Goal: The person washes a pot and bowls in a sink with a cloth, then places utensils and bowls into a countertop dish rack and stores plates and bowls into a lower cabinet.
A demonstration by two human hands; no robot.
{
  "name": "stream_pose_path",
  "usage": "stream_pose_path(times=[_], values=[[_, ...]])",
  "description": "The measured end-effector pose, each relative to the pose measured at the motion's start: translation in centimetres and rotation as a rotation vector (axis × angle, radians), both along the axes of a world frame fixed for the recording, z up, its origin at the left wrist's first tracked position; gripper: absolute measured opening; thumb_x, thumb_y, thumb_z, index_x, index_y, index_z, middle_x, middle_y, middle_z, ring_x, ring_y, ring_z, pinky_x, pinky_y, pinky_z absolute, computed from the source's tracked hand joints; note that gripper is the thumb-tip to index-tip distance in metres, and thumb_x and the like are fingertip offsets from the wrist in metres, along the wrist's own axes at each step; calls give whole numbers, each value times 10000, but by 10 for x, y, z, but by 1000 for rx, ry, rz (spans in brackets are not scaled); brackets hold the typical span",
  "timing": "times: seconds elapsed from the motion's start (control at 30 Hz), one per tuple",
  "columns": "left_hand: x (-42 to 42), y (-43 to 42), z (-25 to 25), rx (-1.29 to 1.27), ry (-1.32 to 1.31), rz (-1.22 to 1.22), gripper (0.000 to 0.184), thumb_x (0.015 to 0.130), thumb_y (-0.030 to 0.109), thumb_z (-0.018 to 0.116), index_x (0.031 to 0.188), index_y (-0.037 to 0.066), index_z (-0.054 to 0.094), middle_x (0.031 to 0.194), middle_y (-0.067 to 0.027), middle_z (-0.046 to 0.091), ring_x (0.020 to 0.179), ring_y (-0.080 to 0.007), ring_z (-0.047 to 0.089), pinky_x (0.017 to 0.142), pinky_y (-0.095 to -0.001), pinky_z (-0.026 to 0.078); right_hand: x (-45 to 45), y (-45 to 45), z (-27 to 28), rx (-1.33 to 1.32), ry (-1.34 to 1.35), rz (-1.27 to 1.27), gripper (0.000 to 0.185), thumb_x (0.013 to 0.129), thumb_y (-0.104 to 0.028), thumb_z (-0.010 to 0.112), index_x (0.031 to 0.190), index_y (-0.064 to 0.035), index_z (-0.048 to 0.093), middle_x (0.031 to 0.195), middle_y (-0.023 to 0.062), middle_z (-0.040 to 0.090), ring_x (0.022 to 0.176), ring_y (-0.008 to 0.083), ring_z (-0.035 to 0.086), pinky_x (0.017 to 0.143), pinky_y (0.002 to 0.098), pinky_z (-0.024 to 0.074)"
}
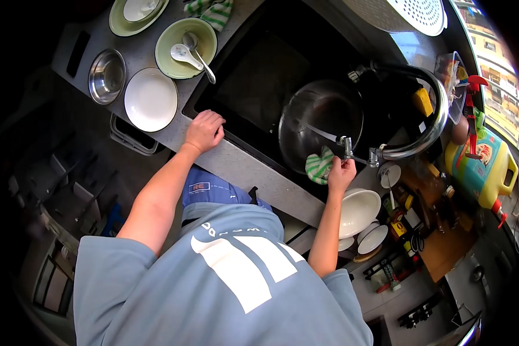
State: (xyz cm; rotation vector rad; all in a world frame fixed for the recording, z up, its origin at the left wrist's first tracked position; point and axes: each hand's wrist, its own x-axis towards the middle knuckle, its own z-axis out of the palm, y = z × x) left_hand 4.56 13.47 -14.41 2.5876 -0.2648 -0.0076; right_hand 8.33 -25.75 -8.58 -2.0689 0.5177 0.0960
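Observation:
My right hand (341, 173) is closed at the near right side of the dark sink (245, 75), with a green-and-white striped cloth (319, 166) in its fingers. The cloth lies against the rim of a dark round pan (323, 112) in the sink. Just above these fingers is the chrome tap's outlet (346, 144); I cannot tell whether they touch it. A pale streak, perhaps water, runs from the outlet into the pan. My left hand (205, 131) rests on the sink's front edge, fingers curled in and nothing seen in them.
Left of the sink stand a green bowl (170, 43) with spoons, a white plate (150, 99) and a steel bowl (106, 76). On the right are white bowls (358, 213), a yellow jug (483, 167) and a yellow sponge (422, 102). The tap's neck (441, 109) arches over the right end.

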Motion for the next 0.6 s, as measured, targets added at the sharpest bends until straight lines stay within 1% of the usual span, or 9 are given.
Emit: stream_pose_path(times=[0.07,0.17,0.27,0.37,0.47,0.57,0.6], values=[[0,0,1,-2,-3,-2,91,708,82,594,782,49,636,807,-87,628,823,-257,611,901,-367,485,2,8,15,-94,-47,50,184,817,-29,624,686,-36,495,595,-55,454,535,42,382,488,231,305],[0,0,1,-15,-5,8,86,709,79,593,778,50,633,804,-88,627,819,-256,611,896,-368,485,4,17,40,-260,-120,117,186,802,-31,600,665,-21,474,541,-19,438,507,64,385,476,266,319],[1,0,2,-12,-11,4,84,709,77,594,778,49,633,803,-88,627,815,-257,611,887,-368,486,4,26,55,-360,-187,72,159,777,-38,577,668,-10,464,508,47,439,461,128,419,468,318,344],[1,0,2,-5,-18,-1,81,709,76,594,776,49,631,802,-89,626,815,-258,611,885,-367,487,1,26,63,-564,-183,130,149,761,-56,575,683,-10,457,524,103,472,444,240,465,474,374,371],[0,1,0,-20,-7,10,85,709,78,592,777,49,633,801,-90,626,818,-260,611,894,-366,486,-4,24,65,-660,-149,181,156,760,-69,580,686,-15,455,544,133,495,466,327,489,482,408,385],[-1,1,0,-2,-27,12,90,707,80,591,779,48,635,803,-90,628,825,-261,614,900,-365,486,-7,27,70,-666,-190,185,168,763,-71,580,683,-10,447,542,139,492,487,354,499,485,427,384],[-1,2,0,-3,-14,11,95,712,77,591,791,48,633,815,-92,628,833,-263,614,904,-371,483,-9,26,71,-693,-176,194,153,763,-64,587,688,-13,465,564,138,512,505,349,521,489,426,396]])
